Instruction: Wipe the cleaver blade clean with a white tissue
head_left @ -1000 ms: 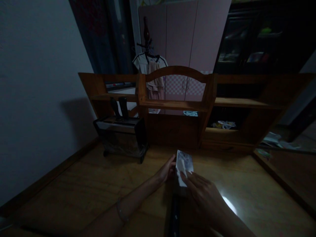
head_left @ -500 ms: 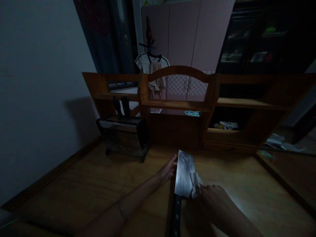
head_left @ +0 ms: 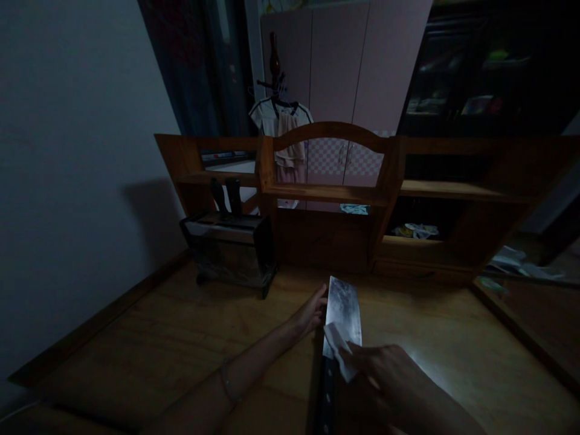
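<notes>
Two hands at bare steel: left hand (head_left: 312,311) braces cleaver (head_left: 344,305) with loose fingertips, right hand (head_left: 385,374) pinches tissue (head_left: 339,344) on it; a slip could cut.

Cannot trace knife handle (head_left: 324,393) past bottom edge. Cannot see lower blade (head_left: 345,305) beneath cloth (head_left: 339,345) and right hand (head_left: 389,380). Cannot identify shelf clutter (head_left: 414,230): too dim.

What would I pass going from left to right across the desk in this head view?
Knife rack → left hand → cleaver → right hand, pressing a cloth on the blade → papers at the far right.
</notes>
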### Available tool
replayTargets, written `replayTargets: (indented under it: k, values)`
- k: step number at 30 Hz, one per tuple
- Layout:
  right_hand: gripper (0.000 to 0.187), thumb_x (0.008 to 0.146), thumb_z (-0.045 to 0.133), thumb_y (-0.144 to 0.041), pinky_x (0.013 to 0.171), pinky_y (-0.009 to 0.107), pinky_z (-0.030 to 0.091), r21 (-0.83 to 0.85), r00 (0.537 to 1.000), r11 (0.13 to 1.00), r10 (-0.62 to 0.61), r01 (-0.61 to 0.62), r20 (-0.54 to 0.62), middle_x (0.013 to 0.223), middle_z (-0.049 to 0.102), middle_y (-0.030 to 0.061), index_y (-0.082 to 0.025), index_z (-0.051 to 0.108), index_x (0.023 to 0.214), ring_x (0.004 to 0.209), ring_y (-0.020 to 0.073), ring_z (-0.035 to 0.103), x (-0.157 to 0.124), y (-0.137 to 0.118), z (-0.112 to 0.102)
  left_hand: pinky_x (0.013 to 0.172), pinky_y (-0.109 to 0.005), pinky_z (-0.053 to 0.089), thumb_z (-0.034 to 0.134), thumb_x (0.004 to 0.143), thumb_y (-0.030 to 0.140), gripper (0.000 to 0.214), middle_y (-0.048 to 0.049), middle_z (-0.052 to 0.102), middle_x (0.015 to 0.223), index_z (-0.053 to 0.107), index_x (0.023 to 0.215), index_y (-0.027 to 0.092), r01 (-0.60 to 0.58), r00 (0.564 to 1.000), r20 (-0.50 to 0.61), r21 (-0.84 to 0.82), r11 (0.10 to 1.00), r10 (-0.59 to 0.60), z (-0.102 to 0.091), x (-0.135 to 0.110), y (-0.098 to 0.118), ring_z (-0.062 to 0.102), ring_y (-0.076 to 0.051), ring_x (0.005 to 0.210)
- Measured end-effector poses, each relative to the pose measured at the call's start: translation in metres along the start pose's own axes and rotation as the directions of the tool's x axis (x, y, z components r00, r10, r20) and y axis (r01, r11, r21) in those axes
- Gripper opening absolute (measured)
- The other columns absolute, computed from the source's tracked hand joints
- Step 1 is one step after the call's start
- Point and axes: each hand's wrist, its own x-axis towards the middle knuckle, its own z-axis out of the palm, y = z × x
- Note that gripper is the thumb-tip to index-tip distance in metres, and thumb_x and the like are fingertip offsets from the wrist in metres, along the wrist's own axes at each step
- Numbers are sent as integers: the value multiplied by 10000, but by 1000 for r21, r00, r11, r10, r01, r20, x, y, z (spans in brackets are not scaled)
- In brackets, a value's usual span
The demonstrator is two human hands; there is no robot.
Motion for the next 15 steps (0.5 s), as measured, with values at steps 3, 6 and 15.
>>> replayTargets:
  k: [3,6,15]
  values:
    - [271,759,440,-147,626,332,399,-163,985,972,174,-170,9,757,657,67,-212,671,884,713,255,629,-5,19,-1,737,-261,398,438,795,723,705,-112,621,868,682,927,75,-10,999,45,-10,1000,10,-2,1,-1,549,-168,782]
    - [268,738,440,-134,649,364,431,-198,980,960,199,-199,-22,756,658,61,-219,677,828,714,259,628,-3,26,-2,769,-278,406,445,790,724,717,-120,629,891,682,953,68,-45,996,78,-24,999,46,-2,1,-3,565,-180,806]
    - [815,648,418,-79,1119,296,271,-40,956,958,-286,284,-61,1487,284,98,-132,320,1454,1373,173,281,16,-11,5,742,-265,399,427,792,730,703,-105,640,822,677,880,79,14,998,60,14,1000,-14,-1,3,1,572,-179,759]
